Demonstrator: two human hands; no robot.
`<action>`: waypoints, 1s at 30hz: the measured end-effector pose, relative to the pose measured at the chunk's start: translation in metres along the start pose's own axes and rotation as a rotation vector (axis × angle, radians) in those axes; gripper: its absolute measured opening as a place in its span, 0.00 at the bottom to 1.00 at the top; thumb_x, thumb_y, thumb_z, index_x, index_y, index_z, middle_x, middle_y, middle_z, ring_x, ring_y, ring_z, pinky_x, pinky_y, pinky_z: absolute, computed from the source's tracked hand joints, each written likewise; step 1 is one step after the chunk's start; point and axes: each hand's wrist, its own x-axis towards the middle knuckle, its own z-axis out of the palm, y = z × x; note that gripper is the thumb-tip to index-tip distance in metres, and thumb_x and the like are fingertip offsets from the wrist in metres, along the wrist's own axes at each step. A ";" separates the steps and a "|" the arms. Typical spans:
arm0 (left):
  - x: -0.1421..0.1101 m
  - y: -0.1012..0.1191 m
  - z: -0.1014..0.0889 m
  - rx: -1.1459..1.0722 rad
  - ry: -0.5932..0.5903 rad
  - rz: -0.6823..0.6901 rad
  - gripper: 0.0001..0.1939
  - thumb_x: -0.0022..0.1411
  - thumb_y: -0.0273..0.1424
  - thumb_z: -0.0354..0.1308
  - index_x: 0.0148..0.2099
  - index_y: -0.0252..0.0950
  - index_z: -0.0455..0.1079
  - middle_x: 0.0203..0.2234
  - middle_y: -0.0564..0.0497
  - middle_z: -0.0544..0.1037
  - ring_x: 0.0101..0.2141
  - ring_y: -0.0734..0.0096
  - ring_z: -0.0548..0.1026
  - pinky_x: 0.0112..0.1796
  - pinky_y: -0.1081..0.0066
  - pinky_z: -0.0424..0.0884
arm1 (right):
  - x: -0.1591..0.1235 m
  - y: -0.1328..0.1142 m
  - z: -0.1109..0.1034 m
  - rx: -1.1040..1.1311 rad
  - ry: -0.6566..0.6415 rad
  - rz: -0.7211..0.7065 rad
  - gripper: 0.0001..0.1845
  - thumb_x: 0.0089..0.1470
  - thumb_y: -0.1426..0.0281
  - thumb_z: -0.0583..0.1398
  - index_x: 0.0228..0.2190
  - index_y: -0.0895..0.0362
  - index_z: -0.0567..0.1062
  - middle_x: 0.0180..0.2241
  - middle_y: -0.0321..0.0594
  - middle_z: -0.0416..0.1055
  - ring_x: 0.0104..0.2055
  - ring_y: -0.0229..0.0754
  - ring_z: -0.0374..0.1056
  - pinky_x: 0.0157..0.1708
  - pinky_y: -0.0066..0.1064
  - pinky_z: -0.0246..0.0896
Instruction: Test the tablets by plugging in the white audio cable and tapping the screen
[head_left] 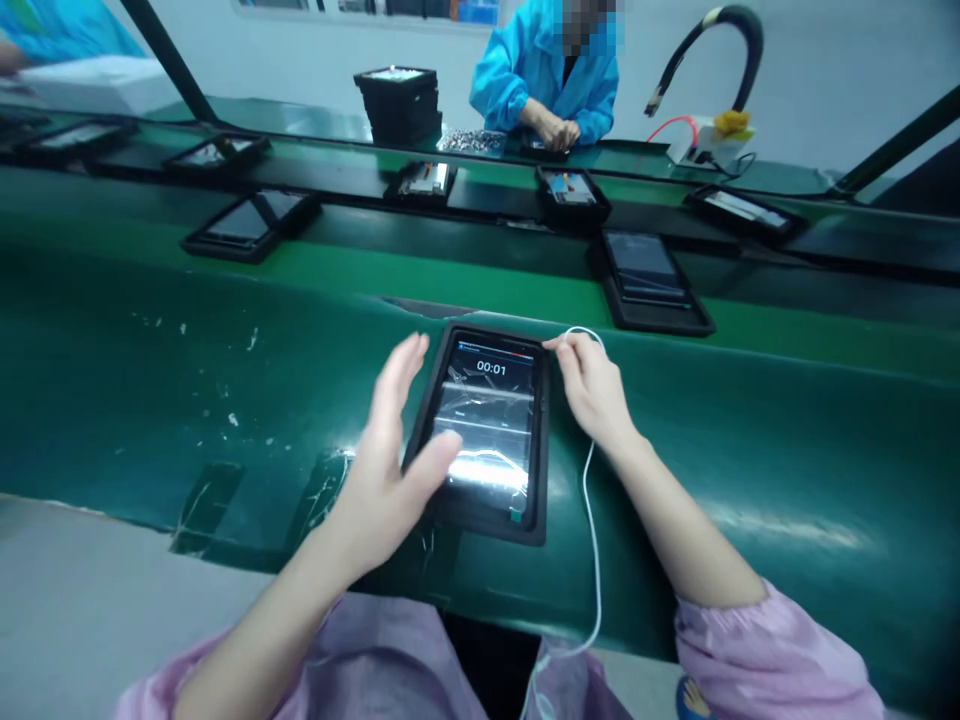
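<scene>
A tablet point(491, 425) in a black tray-like frame lies in front of me on the green bench, its screen lit and reading 00:01. My left hand point(397, 460) is open at the tablet's left edge, fingers stretched and thumb over the lower screen; I cannot tell whether it touches. At the tablet's upper right corner, my right hand point(592, 385) pinches a white cable point(594, 520). The cable loops over the fingers and runs down off the bench edge to my lap. Its end is hidden at the fingertips, so I cannot tell whether it is plugged in.
Beyond the bench edge runs a green conveyor belt point(360, 265) carrying several devices in black trays, one tablet point(649, 270) near my right hand. Across it a person in blue point(551, 85) works beside a stack of black trays point(397, 105). A bent black hose point(742, 50) stands right.
</scene>
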 end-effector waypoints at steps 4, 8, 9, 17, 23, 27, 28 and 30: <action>-0.006 -0.034 0.020 0.251 -0.184 -0.045 0.43 0.65 0.50 0.51 0.72 0.34 0.38 0.68 0.34 0.53 0.67 0.42 0.51 0.63 0.39 0.50 | 0.020 -0.005 0.019 -0.037 -0.054 -0.021 0.18 0.63 0.55 0.46 0.29 0.51 0.65 0.34 0.47 0.73 0.42 0.57 0.68 0.46 0.49 0.60; -0.020 -0.049 0.032 0.382 -0.207 0.034 0.44 0.67 0.48 0.50 0.72 0.34 0.31 0.67 0.32 0.54 0.66 0.45 0.54 0.63 0.38 0.47 | 0.017 -0.005 0.021 0.007 -0.043 0.042 0.16 0.62 0.56 0.46 0.31 0.51 0.65 0.36 0.45 0.74 0.42 0.55 0.69 0.44 0.45 0.61; -0.023 -0.049 0.034 0.394 -0.202 0.043 0.45 0.66 0.48 0.50 0.72 0.35 0.30 0.67 0.31 0.53 0.66 0.45 0.54 0.62 0.38 0.49 | 0.015 -0.005 0.021 0.026 -0.038 0.061 0.16 0.63 0.56 0.46 0.31 0.51 0.66 0.36 0.44 0.74 0.42 0.53 0.70 0.44 0.44 0.61; -0.042 -0.041 0.038 0.423 -0.160 0.025 0.46 0.66 0.50 0.50 0.72 0.35 0.29 0.67 0.30 0.54 0.64 0.40 0.57 0.60 0.38 0.57 | -0.004 -0.015 0.008 0.099 -0.033 0.147 0.16 0.63 0.55 0.47 0.33 0.50 0.67 0.35 0.42 0.77 0.41 0.52 0.72 0.44 0.42 0.62; -0.042 -0.043 0.039 0.472 -0.148 0.075 0.44 0.68 0.50 0.46 0.72 0.34 0.27 0.66 0.28 0.56 0.64 0.40 0.59 0.59 0.38 0.58 | -0.010 -0.016 0.008 0.095 -0.024 0.183 0.17 0.63 0.53 0.48 0.32 0.50 0.66 0.35 0.43 0.77 0.44 0.55 0.73 0.43 0.44 0.63; -0.046 -0.045 0.042 0.493 -0.146 0.079 0.43 0.69 0.50 0.46 0.72 0.34 0.27 0.66 0.29 0.56 0.64 0.41 0.58 0.59 0.38 0.57 | -0.010 -0.016 0.007 0.327 0.082 0.305 0.19 0.59 0.50 0.52 0.31 0.51 0.67 0.32 0.42 0.77 0.43 0.56 0.75 0.46 0.46 0.64; -0.047 -0.046 0.043 0.482 -0.143 0.073 0.44 0.68 0.50 0.46 0.72 0.34 0.28 0.66 0.30 0.56 0.64 0.41 0.58 0.60 0.38 0.56 | -0.009 -0.019 0.005 0.404 0.115 0.313 0.19 0.58 0.48 0.54 0.30 0.51 0.66 0.32 0.41 0.76 0.42 0.55 0.76 0.48 0.47 0.64; -0.049 -0.048 0.042 0.415 -0.128 0.044 0.45 0.67 0.51 0.48 0.72 0.34 0.31 0.66 0.31 0.55 0.65 0.41 0.57 0.61 0.37 0.54 | -0.008 -0.028 -0.002 0.564 0.188 0.307 0.20 0.56 0.47 0.57 0.29 0.51 0.65 0.30 0.39 0.75 0.42 0.55 0.76 0.50 0.48 0.64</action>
